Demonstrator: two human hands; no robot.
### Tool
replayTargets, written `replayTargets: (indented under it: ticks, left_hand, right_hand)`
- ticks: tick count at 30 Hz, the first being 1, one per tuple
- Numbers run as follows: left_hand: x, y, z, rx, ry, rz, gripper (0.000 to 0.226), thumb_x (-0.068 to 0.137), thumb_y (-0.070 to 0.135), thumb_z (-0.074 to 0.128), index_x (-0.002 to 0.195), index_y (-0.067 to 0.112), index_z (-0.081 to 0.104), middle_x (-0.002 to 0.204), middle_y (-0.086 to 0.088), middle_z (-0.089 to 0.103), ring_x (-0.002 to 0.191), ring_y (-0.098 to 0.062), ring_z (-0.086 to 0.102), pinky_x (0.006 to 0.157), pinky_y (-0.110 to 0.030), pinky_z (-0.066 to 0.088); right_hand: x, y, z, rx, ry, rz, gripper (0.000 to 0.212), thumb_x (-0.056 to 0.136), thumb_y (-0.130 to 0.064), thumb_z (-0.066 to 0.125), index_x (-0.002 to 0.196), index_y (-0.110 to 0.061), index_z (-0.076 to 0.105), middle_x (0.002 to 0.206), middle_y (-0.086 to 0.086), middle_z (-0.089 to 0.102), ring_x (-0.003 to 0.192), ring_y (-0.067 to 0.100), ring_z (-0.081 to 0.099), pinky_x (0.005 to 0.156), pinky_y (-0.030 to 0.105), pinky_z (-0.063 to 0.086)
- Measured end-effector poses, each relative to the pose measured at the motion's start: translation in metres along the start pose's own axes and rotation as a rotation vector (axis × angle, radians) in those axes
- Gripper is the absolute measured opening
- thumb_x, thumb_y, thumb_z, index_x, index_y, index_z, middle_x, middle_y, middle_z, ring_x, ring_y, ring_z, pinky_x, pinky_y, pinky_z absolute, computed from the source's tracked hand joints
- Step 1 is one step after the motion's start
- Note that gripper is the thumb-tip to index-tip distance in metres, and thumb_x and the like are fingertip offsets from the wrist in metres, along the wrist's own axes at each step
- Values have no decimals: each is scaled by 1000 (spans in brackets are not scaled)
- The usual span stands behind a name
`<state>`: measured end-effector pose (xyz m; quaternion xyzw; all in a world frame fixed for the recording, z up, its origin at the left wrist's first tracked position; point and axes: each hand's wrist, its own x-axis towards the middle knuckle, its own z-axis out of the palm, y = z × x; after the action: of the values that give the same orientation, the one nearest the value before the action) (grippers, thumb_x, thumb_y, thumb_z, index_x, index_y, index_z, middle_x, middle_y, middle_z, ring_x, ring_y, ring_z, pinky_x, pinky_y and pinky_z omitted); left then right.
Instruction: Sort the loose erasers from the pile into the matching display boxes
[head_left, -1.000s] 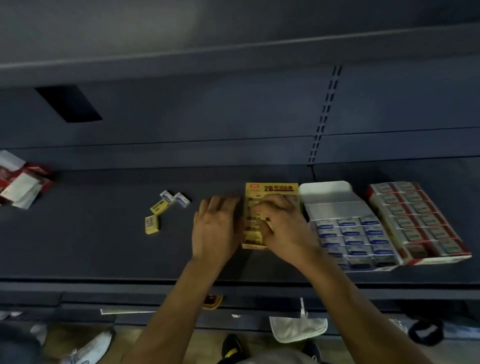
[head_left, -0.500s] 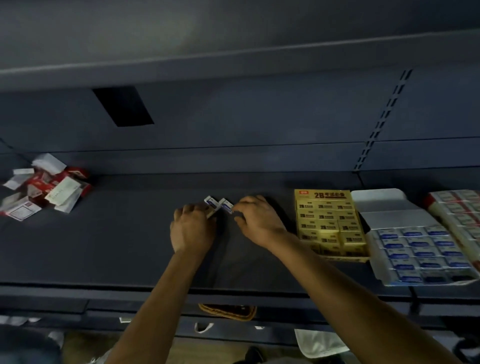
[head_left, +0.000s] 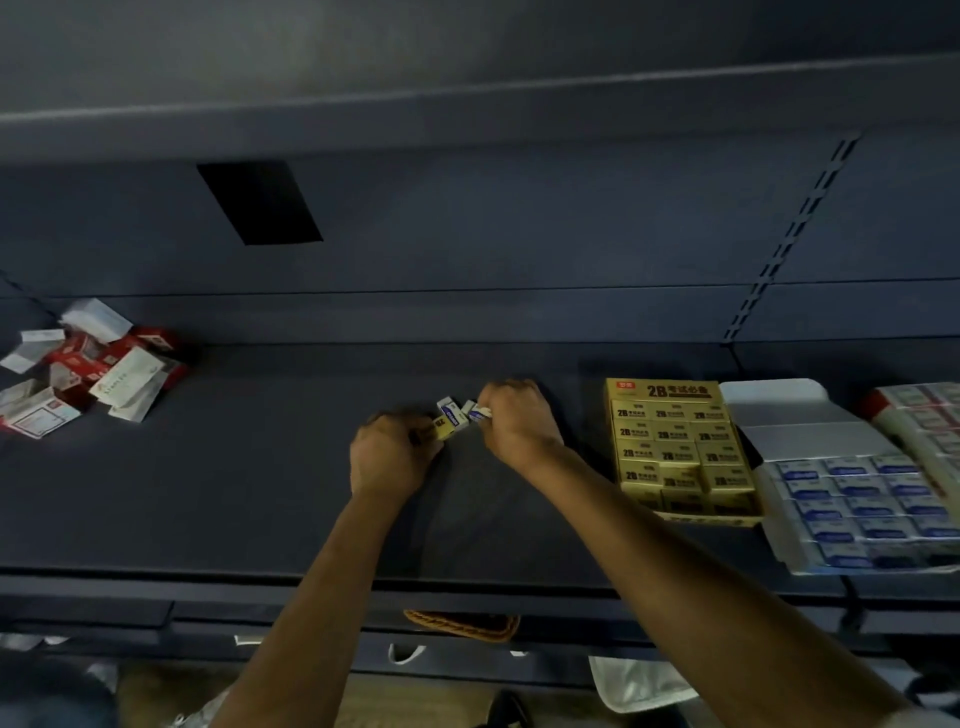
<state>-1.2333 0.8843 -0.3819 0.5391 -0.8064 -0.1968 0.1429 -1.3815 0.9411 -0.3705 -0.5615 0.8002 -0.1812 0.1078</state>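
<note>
A yellow eraser (head_left: 441, 429) sits at the fingertips of the left hand (head_left: 389, 457), mid-shelf and well left of the boxes. The fingers are curled in around it, thumb side towards the camera. Whether a second yellow one is tucked in the palm cannot be told. Just beside it, the right hand (head_left: 519, 426) pinches a blue eraser (head_left: 476, 411) between curled fingers and thumb. A second blue eraser (head_left: 450, 409) stands tilted between the two hands, touching the yellow one; which hand has it is unclear.

A second ago both hands were at the yellow box (head_left: 670, 389), the right pressing into its rows and the left flat beside it, while four loose erasers lay untouched on the shelf (head_left: 260, 493) to the left. Both hands have since crossed over to that small group and closed on it. So the last batch looks settled in the yellow box, and the step in hand is a fresh pick-up of two colours at once.

The yellow piece belongs in the yellow box, near the right forearm. The blue ones belong in the blue box (head_left: 784, 410) beyond it, whose rows look nearly full. A red box (head_left: 874, 402) shows at the right edge. Far left, a pile (head_left: 104, 364) of red and white packs waits, so sorting seems far from over.
</note>
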Motion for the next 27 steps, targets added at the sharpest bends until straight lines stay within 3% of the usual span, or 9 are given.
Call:
replayTargets:
  ticks: [1, 3, 5, 7, 10, 15, 20, 24, 27]
  left_hand:
    - [-1, 1, 0, -7, -14, 10, 27, 80, 31, 72, 106, 26, 71, 103, 1, 71, 92, -19, 64, 71, -22, 42]
    - [-4, 3, -1, -21, -42, 39, 29, 78, 29, 74, 106, 26, 71, 106, 2, 70, 96, -19, 63, 75, -24, 44]
    - [-8, 7, -1, -14, -50, 96, 29, 77, 27, 74, 106, 27, 71, 106, 2, 68, 96, -18, 62, 76, -24, 45]
    - [-14, 13, -1, -49, -21, 174, 29, 75, 24, 76, 104, 26, 71, 104, 1, 67, 94, -18, 62, 76, -24, 44]
    - [-24, 28, 1, -129, 38, 280, 28, 72, 22, 80, 98, 24, 73, 95, 0, 67, 87, -17, 62, 72, -24, 45]
    - [-38, 69, 10, -253, 11, 383, 31, 68, 14, 83, 96, 20, 72, 86, 4, 61, 74, -12, 60, 72, -24, 50]
    - [-50, 104, 22, -258, -24, 447, 29, 70, 16, 82, 97, 21, 72, 88, 10, 55, 77, -7, 58, 73, -20, 48]
    - [-58, 125, 32, -293, -72, 445, 28, 71, 18, 80, 98, 22, 71, 91, 9, 57, 81, -5, 57, 75, -16, 48]
    - [-66, 138, 38, -310, -134, 443, 28, 73, 20, 79, 100, 23, 70, 95, 9, 58, 81, 0, 56, 74, -7, 44]
  right_hand:
    - [-2, 2, -2, -10, -15, 2, 4, 82, -4, 58, 85, -5, 62, 97, 12, 63, 98, 29, 54, 73, 29, 39]
    - [-8, 7, -4, -4, -29, 23, 20, 80, 0, 57, 65, -11, 50, 83, 10, 60, 88, 27, 55, 64, 26, 33]
    - [-17, 13, -11, 14, -39, 42, 23, 78, 1, 57, 60, -12, 52, 73, 5, 56, 80, 24, 56, 60, 25, 34]
    - [-29, 24, -21, 73, -8, 42, 15, 79, -3, 58, 79, -13, 68, 84, 3, 63, 86, 20, 58, 65, 27, 44]
    - [-48, 40, -38, 161, 25, 52, 21, 84, -11, 60, 102, -18, 68, 102, -2, 63, 96, 14, 56, 79, 23, 44]
    - [-75, 68, -67, 185, 63, 61, 19, 84, -16, 65, 102, -21, 68, 100, -6, 62, 90, 8, 57, 78, 21, 45]
    - [-98, 100, -98, 220, 54, 107, 24, 84, -16, 65, 109, -19, 65, 109, -6, 64, 97, 7, 58, 84, 20, 46]
    - [-114, 127, -117, 249, 31, 150, 22, 86, -15, 64, 108, -16, 64, 102, -11, 60, 87, -1, 53, 64, 2, 39]
    - [-125, 143, -125, 274, 35, 150, 21, 85, -15, 66, 105, -15, 66, 102, -8, 65, 81, -4, 52, 63, 1, 37]
